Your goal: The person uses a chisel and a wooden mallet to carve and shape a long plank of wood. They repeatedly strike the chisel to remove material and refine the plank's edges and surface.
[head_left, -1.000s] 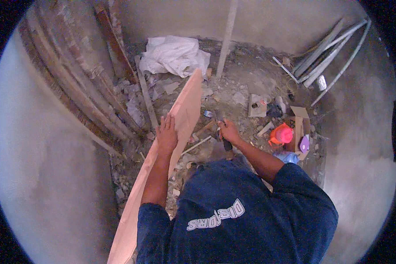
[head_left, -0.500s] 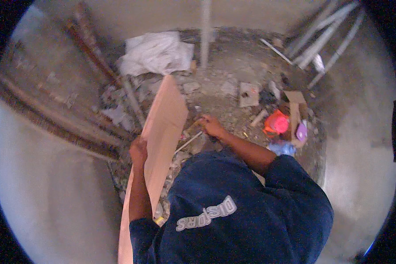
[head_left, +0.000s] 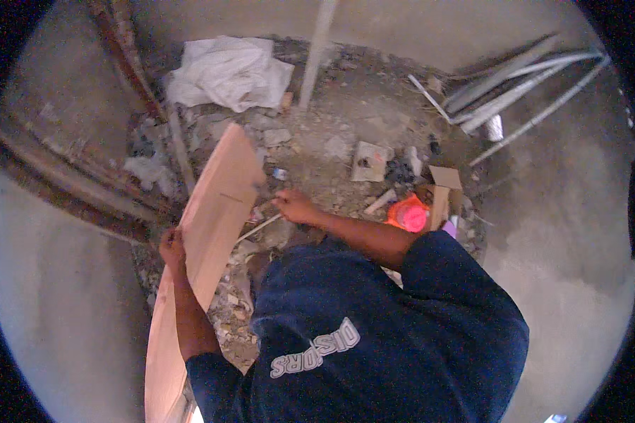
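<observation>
A long, light reddish wooden board (head_left: 215, 211) stands tilted on my left, its far end angled away from me. My left hand (head_left: 173, 250) is closed over its left edge. To the right of the board, my right hand (head_left: 296, 208) is closed around a slim, light-coloured tool (head_left: 267, 204) that points toward the board's right edge. Blur hides the tool's exact kind. A thin dark line (head_left: 231, 197) shows across the board's face near the tool. Below my right hand, a thin pale stick (head_left: 259, 229) slants over the rubble.
A white sack (head_left: 229, 74) lies at the back left beside an upright pole (head_left: 317, 53). Grey pipes (head_left: 515, 77) lean at the back right. On the right are a pink-and-orange bundle (head_left: 409, 213) and a cardboard box (head_left: 444, 187). Broken rubble covers the ground; rusty beams (head_left: 70, 187) run along the left.
The view has shifted, so the surroundings sit further left. The board leans more to the left, with more of its face showing. My right hand with the tool is closer to the board's right edge.
</observation>
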A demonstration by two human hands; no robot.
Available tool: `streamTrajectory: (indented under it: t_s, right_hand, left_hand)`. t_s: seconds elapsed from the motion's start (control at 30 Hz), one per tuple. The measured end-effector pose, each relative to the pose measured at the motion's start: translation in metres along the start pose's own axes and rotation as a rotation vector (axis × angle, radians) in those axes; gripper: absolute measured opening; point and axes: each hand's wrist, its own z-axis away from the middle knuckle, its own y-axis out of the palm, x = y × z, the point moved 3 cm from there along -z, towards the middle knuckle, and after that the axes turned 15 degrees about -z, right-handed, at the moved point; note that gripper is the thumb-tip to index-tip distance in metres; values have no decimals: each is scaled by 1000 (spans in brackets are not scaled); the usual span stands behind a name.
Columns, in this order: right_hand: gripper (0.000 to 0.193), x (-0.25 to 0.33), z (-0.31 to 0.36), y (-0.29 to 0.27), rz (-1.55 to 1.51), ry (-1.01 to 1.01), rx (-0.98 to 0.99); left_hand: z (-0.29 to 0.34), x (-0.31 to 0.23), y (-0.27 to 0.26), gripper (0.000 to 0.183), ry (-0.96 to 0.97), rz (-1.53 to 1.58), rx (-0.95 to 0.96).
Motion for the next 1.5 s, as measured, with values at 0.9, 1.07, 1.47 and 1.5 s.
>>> streamTrajectory:
  t_s: [0.9, 1.07, 1.47, 1.5]
  right_hand:
    - [30, 192, -52, 82, 480, -340, 613]
    - [34, 228, -96, 97, 626, -428, 895]
    - [55, 237, -151, 107, 696, -21, 1404]
    - [55, 225, -160, 109, 651, -280, 1459]
  left_hand:
    - [59, 53, -62, 77, -221, -504, 335]
    - [67, 38, -70, 73, -314, -544, 147]
    - [117, 4, -31, 65, -729, -312, -413]
    - [108, 3, -30, 60, -742, -293, -431]
